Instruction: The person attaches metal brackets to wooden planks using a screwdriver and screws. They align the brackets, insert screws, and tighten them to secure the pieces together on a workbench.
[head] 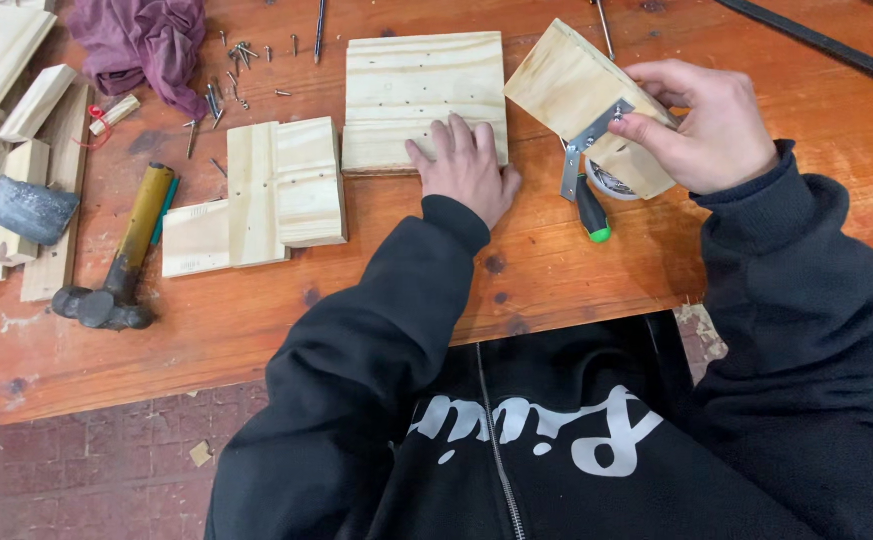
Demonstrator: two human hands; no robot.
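The right hand is pinching a wood block with a metal bracket on it, holding it tilted above the tabletop. The block's long side is running from upper left down to lower right. The left hand is lying flat, fingers spread, on a square board. The block is sitting just right of the board, nearer the right hand. A screwdriver is lying under the block.

Reddish wooden workbench, flat pine board, joined pine pieces, hammer, loose nails, purple rag, green-tipped screwdriver, stacked wood offcuts along left edge
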